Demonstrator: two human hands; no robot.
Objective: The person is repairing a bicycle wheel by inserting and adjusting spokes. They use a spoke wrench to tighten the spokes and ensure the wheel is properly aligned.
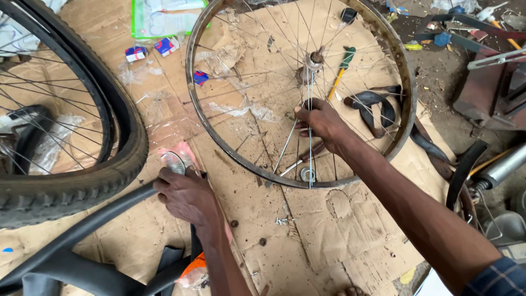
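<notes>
A bare spoked bicycle rim [406, 82] lies flat on cardboard [323, 230], its hub [313, 61] near the middle. My right hand [319, 120] reaches inside the rim and pinches the spokes below the hub. My left hand [186, 194] rests on the cardboard left of the rim, fingers closed over a small round shiny lid or tin [174, 162] on a pinkish wrapper. A black inner tube [82, 230] runs under that wrist.
A tyred wheel [98, 170] lies at the left. A green-handled screwdriver [341, 71] and black rubber strips [378, 107] lie inside the rim. Small boxes [153, 49], nuts and screws [281, 221] dot the cardboard. Metal parts and tools crowd the right side.
</notes>
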